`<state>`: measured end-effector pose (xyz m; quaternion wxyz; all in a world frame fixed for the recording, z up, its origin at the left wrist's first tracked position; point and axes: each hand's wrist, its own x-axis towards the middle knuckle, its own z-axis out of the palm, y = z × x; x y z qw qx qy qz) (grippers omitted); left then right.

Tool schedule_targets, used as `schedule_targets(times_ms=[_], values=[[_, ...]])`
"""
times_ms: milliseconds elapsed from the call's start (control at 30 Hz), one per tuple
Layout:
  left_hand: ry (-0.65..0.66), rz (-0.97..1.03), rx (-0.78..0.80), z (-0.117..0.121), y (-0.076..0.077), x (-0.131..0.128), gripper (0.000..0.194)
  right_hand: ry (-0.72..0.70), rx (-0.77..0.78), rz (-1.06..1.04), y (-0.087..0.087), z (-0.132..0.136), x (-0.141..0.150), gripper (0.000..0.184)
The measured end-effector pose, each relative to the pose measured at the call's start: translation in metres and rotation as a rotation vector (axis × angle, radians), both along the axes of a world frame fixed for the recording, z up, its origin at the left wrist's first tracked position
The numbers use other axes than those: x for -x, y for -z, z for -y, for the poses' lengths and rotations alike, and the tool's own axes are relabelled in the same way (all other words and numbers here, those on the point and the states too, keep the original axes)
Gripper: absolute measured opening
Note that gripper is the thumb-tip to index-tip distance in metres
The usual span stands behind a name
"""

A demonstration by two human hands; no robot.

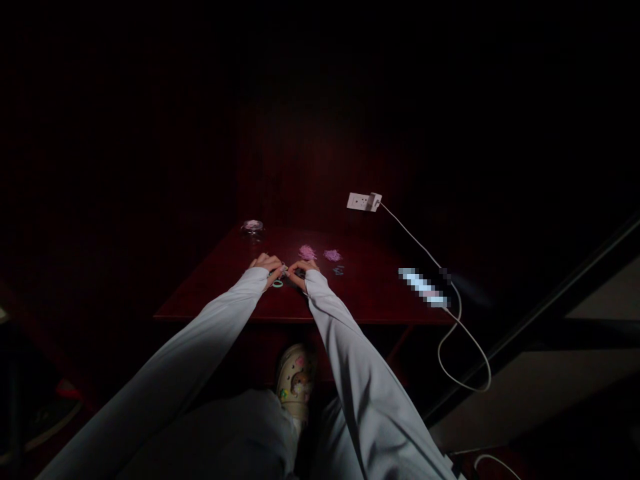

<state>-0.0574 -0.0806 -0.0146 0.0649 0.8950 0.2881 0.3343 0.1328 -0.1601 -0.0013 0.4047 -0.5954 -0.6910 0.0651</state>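
Note:
Over the near part of the dark red table [370, 300], my left hand [267, 262] and my right hand [303, 268] meet, fingers bent and pinched together. A tiny pale thing [285, 271] shows between the fingertips, too small and dim to name. Just below my left hand is a light green ring [277, 283]. Beyond my right hand lie a heap of small pink pieces [307, 252] and a heap of small purple pieces [332, 255]. A few bluish pieces [339, 271] are scattered to its right.
A clear jar [252, 227] with pale pink contents stands at the back left. At the table's right side lies a lit, blurred-out phone-like device [424, 288]. Its white cable [413, 232] runs to a wall socket [357, 201] and loops below the table edge.

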Motion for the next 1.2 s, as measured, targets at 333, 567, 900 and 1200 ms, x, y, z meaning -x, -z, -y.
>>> schedule_targets(times_ms=[333, 567, 900, 1200], values=[[-0.015, 0.013, 0.062, -0.027, 0.015, -0.005, 0.030, 0.001, 0.005, -0.030, 0.003, -0.002, -0.002, 0.008], [-0.015, 0.025, 0.063, -0.043, 0.025, -0.006, 0.031, 0.038, 0.026, -0.060, 0.003, -0.002, -0.003, 0.007], [-0.026, 0.021, 0.056, -0.046, 0.027, -0.006, 0.031, 0.110, 0.101, 0.037, -0.005, 0.005, 0.003, 0.007], [-0.069, 0.039, 0.054, -0.040, 0.024, -0.004, 0.031, 0.145, 0.181, 0.165, -0.009, 0.011, 0.003, 0.013]])
